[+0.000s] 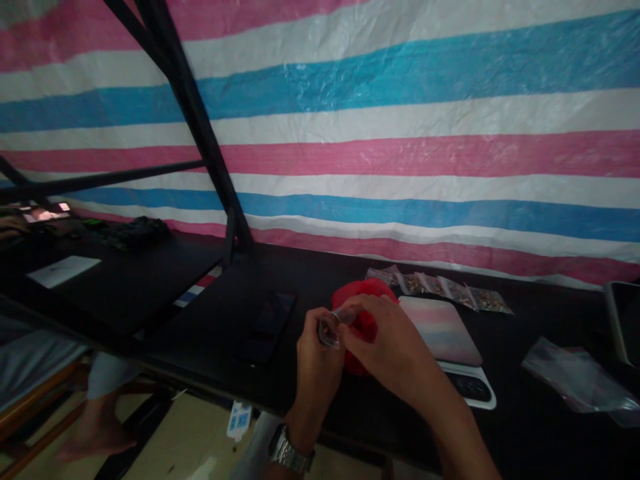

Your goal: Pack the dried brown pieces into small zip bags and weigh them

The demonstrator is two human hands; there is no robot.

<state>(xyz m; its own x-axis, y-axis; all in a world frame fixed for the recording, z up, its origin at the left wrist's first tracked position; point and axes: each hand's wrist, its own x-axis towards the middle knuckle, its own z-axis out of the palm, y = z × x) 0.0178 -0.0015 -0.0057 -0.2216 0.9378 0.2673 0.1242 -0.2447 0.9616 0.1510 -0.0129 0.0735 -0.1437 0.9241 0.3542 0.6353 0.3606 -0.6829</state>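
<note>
Left hand [320, 363] and right hand [390, 340] clamping one small, clear plastic bag [329, 331]

Both hands are meeting over the flat, black surface [305, 267]. Left thumb and fingers are closing around the side of the small bag, apparently to steady it, while the right fingers are pinching its rim, seemingly to spread the mouth. Brownish bits are showing inside, too small to identify.

Just behind, at one to two o'clock from the small bag, a crumpled, bright red plastic bag [357, 290] is sitting partly hidden by the right hand; its closeness is probably making it easy to reach. Near three o'clock, a flat, white scale with a dark button panel [440, 327] is resting within the right hand's range. Towards two o'clock, a row of clear plastic bags filled with brownish bits [445, 293] is lying along the far edge, perhaps leaving room nearer the hands. Between three and four o'clock, loose, flat, clear plastic bags [580, 377] are overlapping beyond the scale, likely kept handy. At nine o'clock, a dark, rectangular phone [267, 327] is lying apart, presumably set aside.
</note>
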